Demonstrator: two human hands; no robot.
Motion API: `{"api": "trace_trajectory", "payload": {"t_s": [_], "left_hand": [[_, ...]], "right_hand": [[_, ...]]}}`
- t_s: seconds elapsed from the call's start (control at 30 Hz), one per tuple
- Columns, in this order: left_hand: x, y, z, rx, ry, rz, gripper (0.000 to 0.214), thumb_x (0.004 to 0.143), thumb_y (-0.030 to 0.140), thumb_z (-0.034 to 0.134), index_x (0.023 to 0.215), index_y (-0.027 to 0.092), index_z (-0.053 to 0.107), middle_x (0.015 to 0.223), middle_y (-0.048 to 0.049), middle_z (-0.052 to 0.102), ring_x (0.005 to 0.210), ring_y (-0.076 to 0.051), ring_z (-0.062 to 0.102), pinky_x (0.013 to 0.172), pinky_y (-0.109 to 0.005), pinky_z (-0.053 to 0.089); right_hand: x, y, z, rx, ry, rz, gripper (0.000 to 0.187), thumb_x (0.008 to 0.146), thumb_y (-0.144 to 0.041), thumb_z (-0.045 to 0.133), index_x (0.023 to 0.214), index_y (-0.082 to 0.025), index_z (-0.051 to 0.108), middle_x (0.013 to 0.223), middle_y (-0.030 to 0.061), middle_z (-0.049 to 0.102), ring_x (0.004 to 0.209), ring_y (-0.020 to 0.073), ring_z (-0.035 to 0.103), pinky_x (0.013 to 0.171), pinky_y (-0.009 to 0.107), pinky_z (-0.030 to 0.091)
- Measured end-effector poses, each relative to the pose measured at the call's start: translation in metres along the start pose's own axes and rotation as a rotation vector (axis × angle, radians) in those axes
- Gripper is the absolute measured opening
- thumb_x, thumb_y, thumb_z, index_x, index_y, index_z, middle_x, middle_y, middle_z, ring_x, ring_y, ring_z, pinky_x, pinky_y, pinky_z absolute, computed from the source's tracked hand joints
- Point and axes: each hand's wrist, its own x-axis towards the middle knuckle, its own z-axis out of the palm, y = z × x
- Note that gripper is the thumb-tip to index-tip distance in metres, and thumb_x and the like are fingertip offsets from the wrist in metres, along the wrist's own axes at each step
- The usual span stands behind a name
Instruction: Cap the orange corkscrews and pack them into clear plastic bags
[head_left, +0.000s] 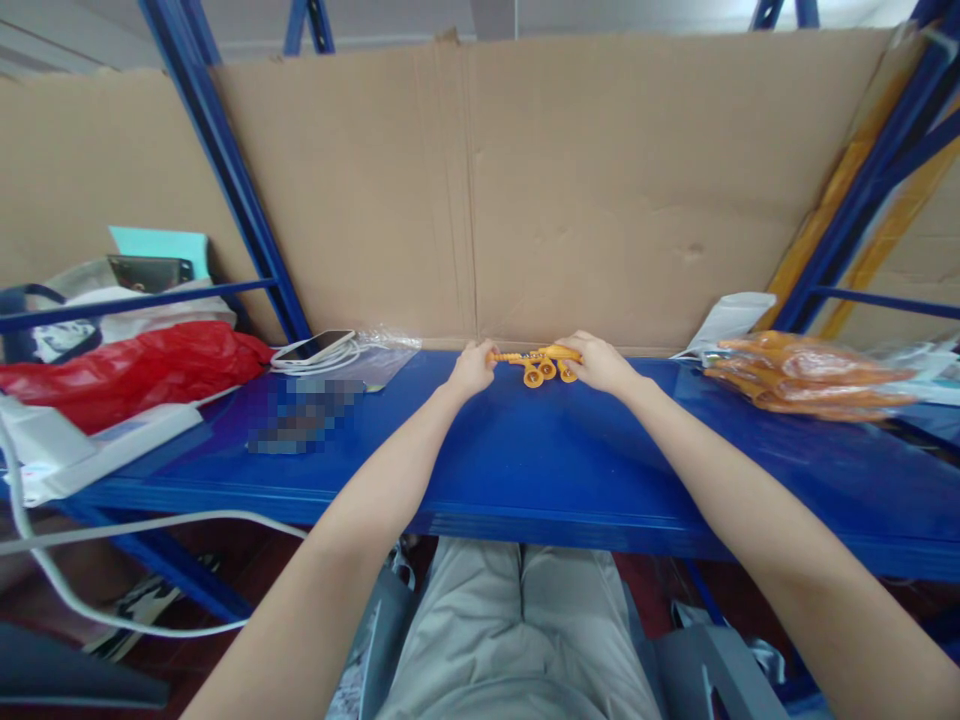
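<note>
Near the back of the blue shelf (540, 465), an orange plastic toy-like piece (547, 369) is held between my two hands. It has a ridged, twisted-looking rod on its left and several round, wheel-like or cup-like ends below. My left hand (473, 367) pinches the left tip of the rod. My right hand (600, 362) grips the right end of the same piece from above, its fingers closed and partly covering it. What exactly the piece is, I cannot make out.
At the left lie a red plastic bag (150, 370), a white power strip (112, 450), and a phone (322, 346) with a coiled white cable (319, 360). Clear-wrapped orange pieces (810, 375) lie at the right. Cardboard (600, 190) stands behind, between blue posts (225, 170).
</note>
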Motion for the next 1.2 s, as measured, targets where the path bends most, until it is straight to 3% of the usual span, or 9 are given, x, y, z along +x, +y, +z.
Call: {"api": "trace_trajectory", "payload": {"t_s": [0.27, 0.5, 0.6, 0.87, 1.03, 1.2], "left_hand": [[0.0, 0.001, -0.002, -0.082, 0.014, -0.003, 0.023, 0.081, 0.008, 0.058, 0.102, 0.016, 0.065, 0.097, -0.0079, 0.064, 0.097, -0.019, 0.061, 0.093, -0.033, 0.049], [0.002, 0.001, 0.003, -0.31, -0.07, -0.14, 0.022, 0.082, 0.007, 0.059, 0.102, 0.016, 0.063, 0.087, -0.0031, 0.063, 0.066, -0.012, 0.064, 0.064, -0.025, 0.055], [0.003, 0.001, 0.005, -0.398, -0.085, -0.16, 0.023, 0.084, 0.007, 0.058, 0.104, 0.017, 0.061, 0.083, -0.001, 0.062, 0.059, -0.01, 0.063, 0.059, -0.023, 0.054], [0.003, 0.0, 0.005, -0.292, -0.039, -0.076, 0.022, 0.079, 0.008, 0.059, 0.098, 0.017, 0.063, 0.087, -0.003, 0.065, 0.076, -0.015, 0.066, 0.071, -0.027, 0.056], [0.003, -0.001, 0.005, -0.26, -0.026, -0.078, 0.022, 0.079, 0.007, 0.059, 0.099, 0.016, 0.064, 0.09, -0.0045, 0.066, 0.078, -0.016, 0.065, 0.073, -0.03, 0.056], [0.002, 0.007, 0.006, -0.293, -0.026, 0.008, 0.023, 0.078, 0.006, 0.059, 0.098, 0.015, 0.066, 0.093, -0.0054, 0.068, 0.081, -0.017, 0.067, 0.077, -0.031, 0.056]], "right_hand": [[-0.002, 0.002, 0.0, -0.047, -0.003, -0.036, 0.04, 0.086, -0.017, 0.053, 0.124, -0.021, 0.065, 0.108, 0.0102, 0.066, 0.094, 0.0238, 0.064, 0.082, 0.032, 0.05], [-0.003, 0.0, 0.0, -0.101, 0.001, -0.002, 0.04, 0.089, -0.019, 0.05, 0.127, -0.022, 0.063, 0.11, 0.011, 0.065, 0.091, 0.0243, 0.065, 0.079, 0.033, 0.05], [-0.003, -0.004, -0.003, -0.12, -0.023, 0.031, 0.041, 0.089, -0.018, 0.049, 0.128, -0.021, 0.062, 0.113, 0.0125, 0.065, 0.091, 0.0262, 0.066, 0.079, 0.036, 0.05], [-0.002, -0.003, -0.001, -0.071, 0.001, 0.019, 0.042, 0.088, -0.017, 0.048, 0.128, -0.018, 0.062, 0.115, 0.0127, 0.065, 0.093, 0.0266, 0.065, 0.08, 0.037, 0.05], [-0.002, 0.004, 0.005, -0.041, 0.06, -0.017, 0.04, 0.087, -0.018, 0.051, 0.124, -0.022, 0.064, 0.114, 0.0097, 0.066, 0.095, 0.0245, 0.065, 0.083, 0.036, 0.051], [-0.001, 0.001, 0.01, 0.018, 0.022, -0.068, 0.042, 0.086, -0.016, 0.053, 0.127, -0.021, 0.063, 0.116, 0.0106, 0.066, 0.095, 0.0246, 0.065, 0.087, 0.037, 0.05]]}}
